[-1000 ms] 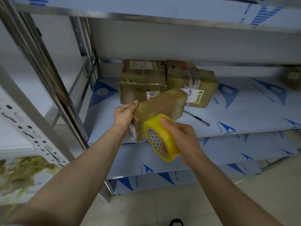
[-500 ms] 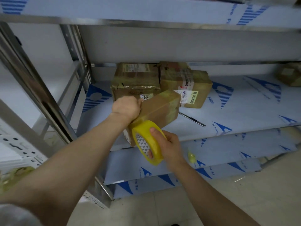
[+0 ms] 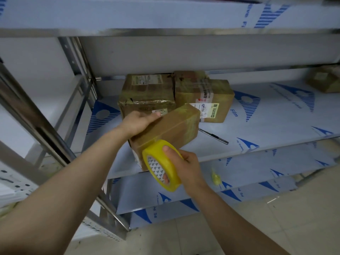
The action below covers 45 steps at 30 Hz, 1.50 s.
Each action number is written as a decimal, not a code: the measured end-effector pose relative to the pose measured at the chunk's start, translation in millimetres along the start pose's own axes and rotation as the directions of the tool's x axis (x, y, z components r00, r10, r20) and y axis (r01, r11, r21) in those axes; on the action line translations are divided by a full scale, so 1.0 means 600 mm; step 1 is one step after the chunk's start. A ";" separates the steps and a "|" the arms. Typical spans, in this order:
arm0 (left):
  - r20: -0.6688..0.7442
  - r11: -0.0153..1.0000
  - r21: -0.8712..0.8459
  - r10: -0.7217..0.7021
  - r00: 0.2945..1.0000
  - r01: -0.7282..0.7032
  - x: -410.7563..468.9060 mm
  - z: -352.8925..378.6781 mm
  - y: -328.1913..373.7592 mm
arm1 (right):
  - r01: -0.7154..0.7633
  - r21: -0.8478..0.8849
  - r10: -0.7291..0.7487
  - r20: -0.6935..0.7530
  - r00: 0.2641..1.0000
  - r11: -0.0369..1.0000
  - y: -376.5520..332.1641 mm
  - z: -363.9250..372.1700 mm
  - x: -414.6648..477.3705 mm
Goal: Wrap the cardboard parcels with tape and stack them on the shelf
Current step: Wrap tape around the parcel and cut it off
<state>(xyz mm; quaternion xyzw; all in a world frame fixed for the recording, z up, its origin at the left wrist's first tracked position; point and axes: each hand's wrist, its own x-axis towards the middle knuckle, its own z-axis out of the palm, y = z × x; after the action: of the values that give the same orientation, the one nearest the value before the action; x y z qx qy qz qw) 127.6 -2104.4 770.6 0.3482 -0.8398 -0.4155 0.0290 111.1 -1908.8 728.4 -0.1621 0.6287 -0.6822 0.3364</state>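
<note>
I have a single view to work from: a wide-angle camera on the person's head. It looks forward and down along both forearms and faces the shelf (image 3: pixel 276 116) from just in front. The left hand (image 3: pixel 138 121) gripping a parcel (image 3: pixel 171 129) and the right hand (image 3: pixel 185 166) holding the tape (image 3: pixel 161 162) sit mid-frame, close to the lens. The other parcels (image 3: pixel 147 94) lie further back. The floor (image 3: pixel 276 227) fills the bottom right corner, and an upper board (image 3: pixel 165 13) crosses the top.

The parcel (image 3: pixel 171 129) is matt brown cardboard under glossy clear tape. The roll (image 3: pixel 161 164) is shiny yellow plastic tape. The shelf (image 3: pixel 266 126) is metal covered in smooth printed film.
</note>
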 end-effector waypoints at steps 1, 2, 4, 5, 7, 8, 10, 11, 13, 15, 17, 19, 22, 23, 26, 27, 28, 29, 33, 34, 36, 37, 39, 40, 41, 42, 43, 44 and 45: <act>0.084 0.999 0.044 0.020 0.996 -0.023 -0.015 -0.006 -0.007 | -0.002 -0.017 0.002 -0.010 1.000 1.000 -0.003 0.000 0.001; 0.158 0.995 0.084 0.033 0.987 -0.047 -0.027 -0.006 -0.016 | -0.005 -0.032 0.004 -0.018 1.000 0.999 -0.003 0.000 0.004; 0.201 1.000 0.013 0.019 0.979 -0.022 -0.035 0.002 -0.031 | -0.036 -0.054 0.034 -0.033 0.999 0.998 -0.005 0.004 0.007; 0.163 0.999 -0.051 0.015 0.987 -0.006 -0.033 0.008 -0.035 | -0.051 -0.064 0.049 -0.032 0.998 0.997 -0.010 0.008 0.006; 0.084 0.998 -0.042 0.055 0.995 -0.051 -0.030 0.014 -0.033 | -0.057 -0.034 0.058 0.018 0.998 0.998 -0.020 0.013 0.001; 0.062 0.997 -0.019 0.076 0.995 -0.075 -0.029 0.016 -0.031 | -0.059 -0.023 0.061 0.049 0.997 0.998 -0.025 0.013 -0.002; 0.049 0.997 -0.052 0.058 0.997 -0.056 -0.026 0.013 -0.035 | -0.072 -0.015 0.073 0.081 0.994 0.997 -0.041 0.005 -0.006; 0.072 0.994 -0.109 0.030 0.997 -0.022 -0.029 0.010 -0.037 | -0.087 -0.013 0.088 0.093 0.992 0.996 -0.051 -0.001 -0.005; 0.156 0.972 -0.223 -0.037 0.987 0.071 -0.033 0.009 -0.044 | -0.112 -0.031 0.115 0.167 0.979 0.993 -0.073 -0.005 0.000; 0.182 0.939 -0.317 -0.076 0.980 0.132 -0.031 0.020 -0.050 | -0.151 -0.063 0.162 0.249 0.955 0.987 -0.089 0.001 0.010; 0.113 0.862 -0.478 -0.132 0.985 0.170 -0.028 0.035 -0.054 | -0.155 -0.091 0.175 0.281 0.943 0.984 -0.098 0.015 0.026; 0.115 0.669 -0.717 -0.165 0.980 0.197 -0.022 0.050 -0.065 | -0.146 -0.134 0.177 0.264 0.948 0.980 -0.106 0.034 0.043; 0.094 0.383 -0.909 -0.193 0.977 0.163 -0.021 0.076 -0.091 | -0.147 -0.162 0.175 0.171 0.970 0.976 -0.117 0.068 0.079; 0.081 0.346 -0.925 -0.228 0.970 0.158 -0.022 0.085 -0.094 | -0.145 -0.181 0.170 0.133 0.976 0.973 -0.121 0.081 0.089; 0.001 0.337 -0.934 -0.329 0.944 0.119 -0.012 0.110 -0.096 | -0.147 -0.183 0.155 0.029 0.988 0.972 -0.126 0.105 0.121; -0.030 0.353 -0.930 -0.353 0.935 0.103 -0.008 0.114 -0.096 | -0.141 -0.171 0.146 0.014 0.989 0.975 -0.124 0.108 0.128; -0.053 0.365 -0.927 -0.359 0.932 0.088 -0.005 0.117 -0.097 | -0.132 -0.162 0.136 0.012 0.991 0.978 -0.122 0.111 0.133; -0.086 0.392 -0.918 -0.356 0.931 0.065 0.000 0.120 -0.100 | -0.129 -0.182 0.134 0.013 0.991 0.975 -0.118 0.113 0.137; -0.271 0.632 -0.774 -0.256 0.928 -0.052 0.009 0.133 -0.111 | -0.117 -0.244 0.130 0.038 0.991 0.963 -0.094 0.118 0.127; -0.287 0.644 -0.763 -0.251 0.925 -0.061 0.010 0.133 -0.110 | -0.113 -0.242 0.125 0.033 0.992 0.964 -0.089 0.116 0.125; -0.310 0.671 -0.739 -0.258 0.915 -0.061 0.013 0.132 -0.110 | -0.088 -0.229 0.095 0.021 0.995 0.970 -0.088 0.113 0.115; -0.320 0.695 -0.717 -0.260 0.911 -0.053 0.014 0.132 -0.110 | -0.081 -0.223 0.088 0.023 0.996 0.971 -0.091 0.111 0.106; -0.345 0.738 -0.673 -0.252 0.904 -0.052 0.014 0.132 -0.110 | -0.078 -0.212 0.087 0.036 0.996 0.974 -0.098 0.102 0.085; -0.356 0.746 -0.664 -0.252 0.900 -0.054 0.014 0.133 -0.110 | -0.079 -0.205 0.088 0.036 0.995 0.976 -0.101 0.094 0.071; -0.361 0.751 -0.658 -0.255 0.897 -0.052 0.015 0.134 -0.110 | -0.083 -0.208 0.092 0.035 0.995 0.975 -0.101 0.083 0.057; -0.367 0.758 -0.650 -0.254 0.895 -0.051 0.016 0.134 -0.110 | -0.086 -0.214 0.095 0.030 0.995 0.973 -0.101 0.071 0.041; -0.370 0.768 -0.639 -0.254 0.894 -0.046 0.017 0.134 -0.109 | -0.088 -0.225 0.098 0.037 0.994 0.970 -0.098 0.056 0.023; -0.376 0.775 -0.630 -0.250 0.892 -0.049 0.017 0.134 -0.109 | -0.097 -0.238 0.109 0.040 0.993 0.967 -0.096 0.044 0.003; -0.386 0.783 -0.620 -0.244 0.890 -0.054 0.019 0.134 -0.109 | -0.105 -0.249 0.120 0.046 0.992 0.963 -0.090 0.030 -0.013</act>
<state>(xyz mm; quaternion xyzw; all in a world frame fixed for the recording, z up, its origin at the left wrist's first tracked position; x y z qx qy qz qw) 128.7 -2083.9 668.1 0.4482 -0.6094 -0.5756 0.3105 114.9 -1917.9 784.9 -0.1871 0.7062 -0.5734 0.3708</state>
